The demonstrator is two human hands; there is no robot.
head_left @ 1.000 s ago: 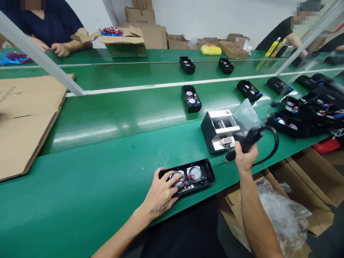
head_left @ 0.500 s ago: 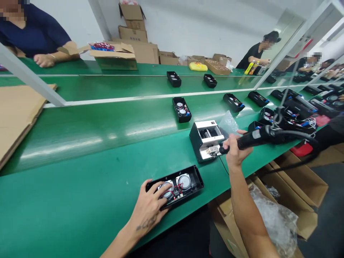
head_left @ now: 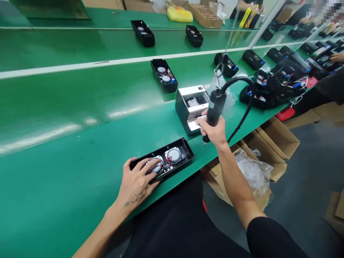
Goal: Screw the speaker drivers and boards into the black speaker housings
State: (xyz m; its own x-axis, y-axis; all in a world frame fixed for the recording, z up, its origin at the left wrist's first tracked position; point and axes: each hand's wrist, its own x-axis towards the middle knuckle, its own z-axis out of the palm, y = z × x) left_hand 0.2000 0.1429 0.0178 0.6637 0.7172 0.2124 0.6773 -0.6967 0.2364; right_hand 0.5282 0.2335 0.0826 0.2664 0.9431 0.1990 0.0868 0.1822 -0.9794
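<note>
The right hand [head_left: 213, 133] is closed firmly around the body of an electric screwdriver [head_left: 216, 106], with its bit pointing down just beside the screw feeder [head_left: 189, 107]. The black cord [head_left: 242, 78] is arching up close to a clear plastic bag [head_left: 223, 94]; a snag there could pull the bit off line. The left hand [head_left: 135, 184] is lying open, fingers spread and pressing on a black plastic housing [head_left: 161, 161]. This is no closed hold, so the housing could slip on the green conveyor belt [head_left: 80, 107]. Red wires [head_left: 168, 161] are crossing between two round silver-faced discs [head_left: 173, 154], where pressure could pinch them. The housing is lying open side up near the belt's near edge.
</note>
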